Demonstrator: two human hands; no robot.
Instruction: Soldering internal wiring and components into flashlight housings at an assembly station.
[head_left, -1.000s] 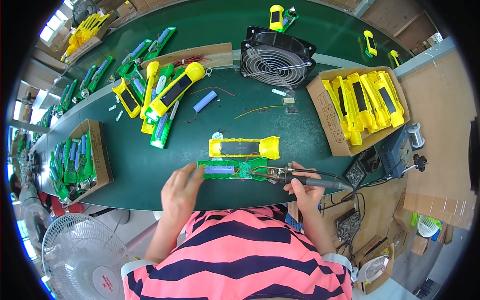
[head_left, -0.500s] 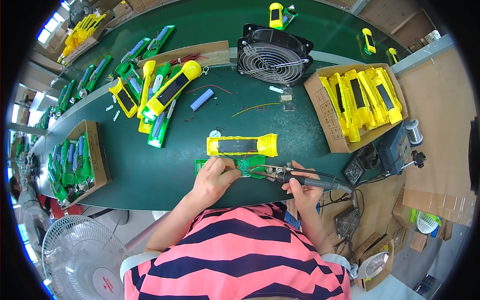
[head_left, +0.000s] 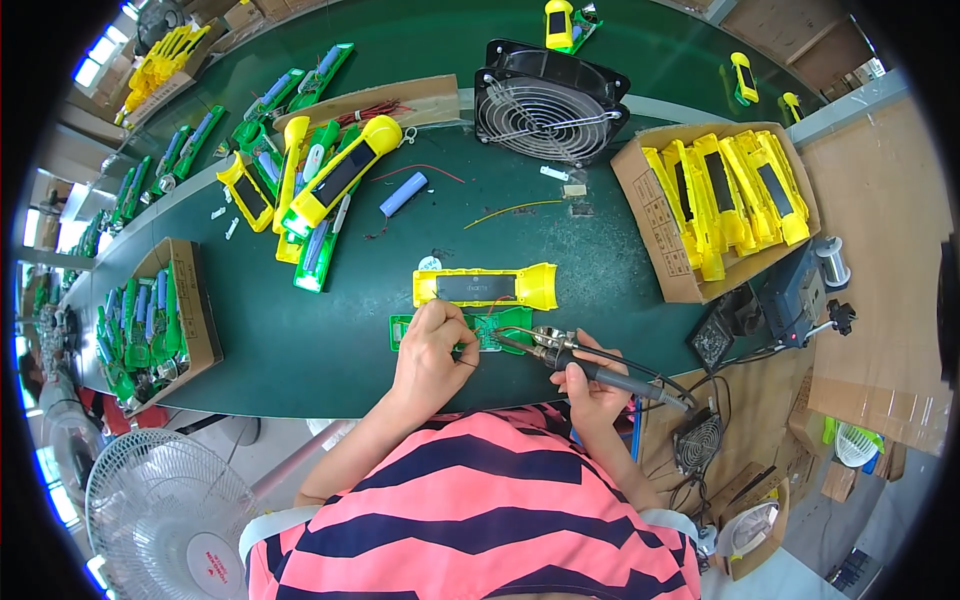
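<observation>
Green bench (head_left: 300, 350) is crowded with yellow torch shells. Soldering is judged under way: a green board (head_left: 495, 328), just below one shell (head_left: 485, 288), is pinched by the left hand (head_left: 430, 350); the right hand (head_left: 590, 385) is wrapped round a soldering iron (head_left: 560, 355). Steady tip contact is needed next.

Left hand (head_left: 432, 352) curled, right hand (head_left: 590, 385) gripping.

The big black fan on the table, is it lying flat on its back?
No, the black fan stands upright at the far edge of the green table, its grille facing the person.
</observation>
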